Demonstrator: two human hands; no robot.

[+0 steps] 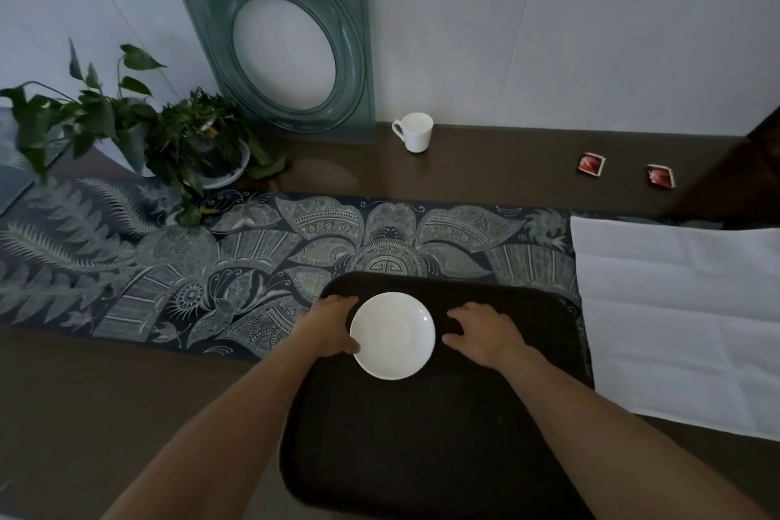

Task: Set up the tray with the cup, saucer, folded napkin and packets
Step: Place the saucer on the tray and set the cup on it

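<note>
The white saucer [392,335] sits at the far left end of the black tray [422,435], which lies on a brown table [126,414] partly over a blue patterned runner [211,258]. The left hand [333,325] grips the saucer's left rim, fingers curled around its edge. The right hand [481,334] rests on the tray just right of the saucer, fingers loosely spread and holding nothing. An unfolded white napkin [683,321] lies flat right of the tray. Farther back stand a white cup [415,132] and two red packets [591,163] [660,176] (well apart from the tray). Potted plants [185,139] and a green framed panel [287,38] lean by the pale wall [591,13].
</note>
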